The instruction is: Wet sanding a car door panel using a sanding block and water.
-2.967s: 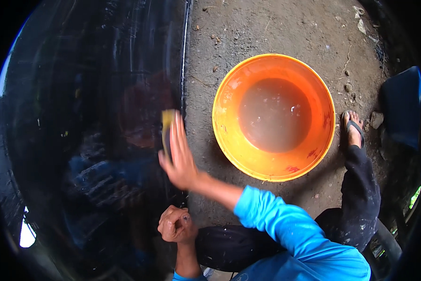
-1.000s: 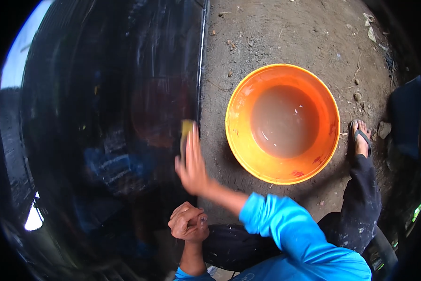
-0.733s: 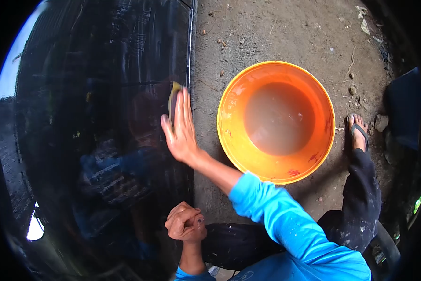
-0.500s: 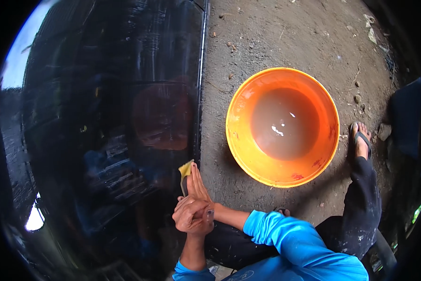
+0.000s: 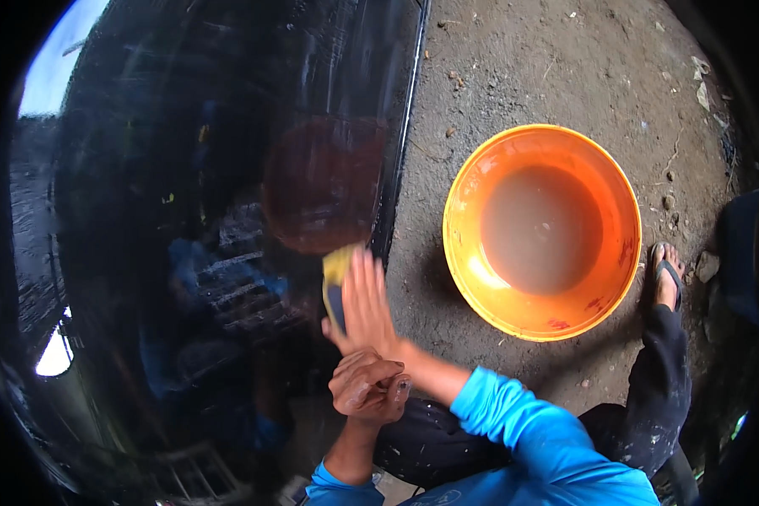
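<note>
My right hand (image 5: 367, 308) lies flat along the wet, glossy black panel (image 5: 185, 337), fingers stretched out together. Under its palm and thumb side it holds a yellow sheet with a dark grey part (image 5: 335, 274), slightly blurred; it looks like a folded sanding sheet or cloth. Its far end sticks out past the fingers, near the panel's right edge. My left hand (image 5: 368, 386) is closed, against the base of my right hand at the wrist. What its curled fingers hold, if anything, is hidden.
An orange bucket (image 5: 464, 278) with murky brown water stands on the dirt ground (image 5: 514, 67), right of the panel. My foot in a flip-flop (image 5: 668, 268) rests beyond it. Small stones lie about, and a dark blue object (image 5: 744, 253) stands at the far right.
My right hand and the yellow sheet have slid forward along the panel, and more of the sheet shows. The left hand has moved slightly right. The whole view has shifted a little.
</note>
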`<state>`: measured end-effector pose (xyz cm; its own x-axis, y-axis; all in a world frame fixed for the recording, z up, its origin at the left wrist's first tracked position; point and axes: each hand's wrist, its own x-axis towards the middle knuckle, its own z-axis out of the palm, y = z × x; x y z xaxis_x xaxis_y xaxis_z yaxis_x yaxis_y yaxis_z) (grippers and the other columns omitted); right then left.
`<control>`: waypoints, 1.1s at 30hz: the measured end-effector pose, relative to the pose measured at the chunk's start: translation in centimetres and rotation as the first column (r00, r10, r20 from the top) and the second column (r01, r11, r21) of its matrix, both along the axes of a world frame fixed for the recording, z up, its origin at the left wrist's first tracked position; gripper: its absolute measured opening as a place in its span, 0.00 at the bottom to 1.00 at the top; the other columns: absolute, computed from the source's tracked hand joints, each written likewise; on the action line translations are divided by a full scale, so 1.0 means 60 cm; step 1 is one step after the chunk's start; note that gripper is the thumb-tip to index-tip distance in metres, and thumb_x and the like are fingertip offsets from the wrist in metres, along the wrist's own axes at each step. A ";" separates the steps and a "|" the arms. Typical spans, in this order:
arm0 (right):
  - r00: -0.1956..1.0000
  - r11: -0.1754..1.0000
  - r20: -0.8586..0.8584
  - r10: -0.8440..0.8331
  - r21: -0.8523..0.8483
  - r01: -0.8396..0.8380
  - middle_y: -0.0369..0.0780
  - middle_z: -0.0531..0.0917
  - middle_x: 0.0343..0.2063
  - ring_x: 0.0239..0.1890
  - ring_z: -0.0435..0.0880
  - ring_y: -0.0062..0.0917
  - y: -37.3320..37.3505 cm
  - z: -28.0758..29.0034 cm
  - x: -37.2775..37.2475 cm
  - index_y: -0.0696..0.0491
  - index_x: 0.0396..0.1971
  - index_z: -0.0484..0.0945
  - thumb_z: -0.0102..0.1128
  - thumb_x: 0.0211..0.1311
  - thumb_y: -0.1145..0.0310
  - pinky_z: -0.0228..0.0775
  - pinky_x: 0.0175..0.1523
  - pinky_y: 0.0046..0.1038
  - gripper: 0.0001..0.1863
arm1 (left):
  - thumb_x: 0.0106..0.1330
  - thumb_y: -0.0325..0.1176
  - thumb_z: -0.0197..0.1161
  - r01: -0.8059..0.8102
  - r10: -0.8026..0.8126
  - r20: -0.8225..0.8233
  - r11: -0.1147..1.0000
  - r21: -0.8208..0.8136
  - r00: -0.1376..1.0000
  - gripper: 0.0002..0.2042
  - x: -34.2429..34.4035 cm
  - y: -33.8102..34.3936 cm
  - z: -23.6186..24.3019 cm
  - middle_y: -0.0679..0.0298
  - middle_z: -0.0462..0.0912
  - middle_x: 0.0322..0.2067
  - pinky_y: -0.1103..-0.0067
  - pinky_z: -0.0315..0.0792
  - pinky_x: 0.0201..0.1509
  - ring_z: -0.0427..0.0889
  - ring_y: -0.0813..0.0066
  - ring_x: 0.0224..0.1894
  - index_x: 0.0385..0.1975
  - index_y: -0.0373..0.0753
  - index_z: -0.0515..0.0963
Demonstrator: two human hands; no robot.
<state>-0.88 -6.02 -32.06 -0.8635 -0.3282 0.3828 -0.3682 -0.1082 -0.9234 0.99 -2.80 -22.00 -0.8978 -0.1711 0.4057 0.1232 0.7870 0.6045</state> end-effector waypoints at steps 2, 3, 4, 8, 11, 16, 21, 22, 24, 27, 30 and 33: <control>0.995 0.995 0.031 -0.098 0.034 0.097 0.64 0.50 0.69 0.73 0.45 0.55 -0.013 0.019 -0.165 0.72 0.67 0.48 0.53 0.65 0.55 0.35 0.74 0.53 0.43 | 0.54 0.24 0.68 -0.018 0.018 -0.009 1.000 0.018 1.000 0.06 0.013 0.005 0.005 0.63 0.76 0.14 0.81 0.63 0.17 0.70 0.76 0.12 0.25 0.31 0.77; 0.983 0.981 0.021 -0.184 0.069 0.182 0.62 0.49 0.69 0.74 0.44 0.53 -0.028 0.014 -0.230 0.70 0.68 0.48 0.51 0.67 0.55 0.34 0.74 0.51 0.42 | 0.53 0.24 0.68 -0.028 0.029 -0.026 0.999 0.025 0.999 0.05 0.015 0.008 0.006 0.62 0.76 0.14 0.81 0.63 0.17 0.69 0.76 0.11 0.25 0.31 0.77; 0.980 0.981 0.060 -0.189 0.054 0.186 0.60 0.49 0.70 0.74 0.43 0.51 -0.037 0.014 -0.271 0.68 0.69 0.47 0.50 0.68 0.55 0.33 0.75 0.50 0.40 | 0.52 0.22 0.67 -0.020 0.022 -0.061 0.999 0.041 0.998 0.05 0.022 0.007 0.002 0.62 0.76 0.14 0.81 0.63 0.17 0.69 0.77 0.11 0.25 0.31 0.77; 0.975 0.972 0.032 -0.220 -0.075 0.222 0.56 0.45 0.72 0.75 0.41 0.47 -0.017 -0.007 -0.317 0.62 0.71 0.49 0.47 0.71 0.57 0.33 0.75 0.46 0.36 | 0.52 0.21 0.66 -0.050 0.050 0.011 0.999 0.012 0.999 0.04 0.049 -0.002 0.013 0.62 0.76 0.14 0.82 0.63 0.16 0.69 0.78 0.11 0.24 0.30 0.77; 0.979 0.930 0.025 -0.204 -0.306 0.202 0.57 0.45 0.72 0.75 0.43 0.48 -0.022 0.027 -0.328 0.62 0.70 0.52 0.48 0.70 0.56 0.35 0.75 0.47 0.36 | 0.52 0.21 0.66 -0.091 0.090 -0.038 0.996 -0.017 0.995 0.04 0.069 -0.005 0.017 0.63 0.76 0.13 0.82 0.63 0.17 0.70 0.78 0.12 0.23 0.31 0.77; 0.976 0.984 -0.141 -0.168 -0.081 0.158 0.64 0.46 0.69 0.73 0.45 0.55 -0.034 0.032 -0.223 0.70 0.67 0.50 0.55 0.62 0.59 0.37 0.73 0.54 0.41 | 0.52 0.23 0.67 -0.105 0.105 -0.009 0.994 -0.028 0.994 0.06 0.073 0.003 0.032 0.63 0.76 0.13 0.82 0.63 0.17 0.72 0.75 0.12 0.21 0.31 0.75; 0.941 0.939 -0.164 0.295 0.231 -0.254 0.64 0.63 0.62 0.67 0.61 0.54 0.002 -0.006 0.081 0.65 0.55 0.70 0.64 0.47 0.55 0.42 0.70 0.62 0.38 | 0.56 0.25 0.67 -0.027 0.031 0.038 0.995 -0.095 0.999 0.07 0.054 0.005 0.027 0.63 0.77 0.15 0.80 0.64 0.16 0.72 0.74 0.12 0.32 0.33 0.78; 0.952 0.972 -0.243 0.187 0.188 -0.143 0.63 0.64 0.62 0.66 0.62 0.52 -0.008 -0.022 0.094 0.64 0.54 0.71 0.64 0.47 0.54 0.42 0.70 0.61 0.37 | 0.56 0.25 0.67 0.001 0.001 0.018 0.998 -0.064 1.000 0.12 0.053 0.004 0.022 0.62 0.78 0.16 0.79 0.64 0.16 0.72 0.74 0.12 0.39 0.36 0.76; 0.995 0.994 -0.087 -0.054 -0.098 0.045 0.62 0.54 0.68 0.72 0.53 0.51 -0.005 0.038 -0.087 0.66 0.66 0.57 0.56 0.59 0.58 0.37 0.70 0.62 0.40 | 0.55 0.23 0.67 0.049 -0.048 -0.038 0.999 0.004 0.998 0.26 0.065 0.005 0.020 0.62 0.80 0.19 0.79 0.64 0.16 0.71 0.74 0.12 0.56 0.43 0.69; 0.990 0.992 -0.068 -0.122 -0.042 0.120 0.59 0.46 0.71 0.75 0.43 0.50 -0.029 0.053 -0.235 0.68 0.69 0.48 0.52 0.64 0.61 0.31 0.73 0.56 0.40 | 0.56 0.23 0.67 0.024 -0.023 0.025 0.999 -0.029 0.999 0.29 0.080 0.005 0.032 0.61 0.80 0.19 0.78 0.64 0.15 0.71 0.74 0.11 0.59 0.43 0.65; 0.996 0.999 -0.075 -0.048 0.008 0.049 0.61 0.51 0.69 0.73 0.48 0.52 -0.012 0.044 -0.106 0.70 0.66 0.52 0.55 0.60 0.59 0.33 0.71 0.61 0.42 | 0.54 0.23 0.67 0.039 -0.039 -0.004 0.999 -0.033 0.999 0.22 0.066 0.008 0.031 0.61 0.79 0.17 0.79 0.64 0.16 0.70 0.74 0.11 0.51 0.39 0.73; 0.970 0.999 -0.241 0.031 0.037 -0.023 0.54 0.62 0.67 0.73 0.53 0.46 0.001 -0.052 0.139 0.60 0.61 0.66 0.58 0.56 0.47 0.41 0.69 0.66 0.39 | 0.52 0.22 0.68 0.034 -0.031 0.054 0.997 -0.068 0.998 0.11 0.032 0.014 0.024 0.62 0.78 0.16 0.79 0.64 0.16 0.70 0.73 0.12 0.35 0.33 0.78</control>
<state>7.45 -5.95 -35.21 -0.7373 -0.3663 0.5677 -0.5784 -0.0919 -0.8105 2.89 -1.94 -20.55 -0.9231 -0.1150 0.3669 0.1184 0.8230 0.5556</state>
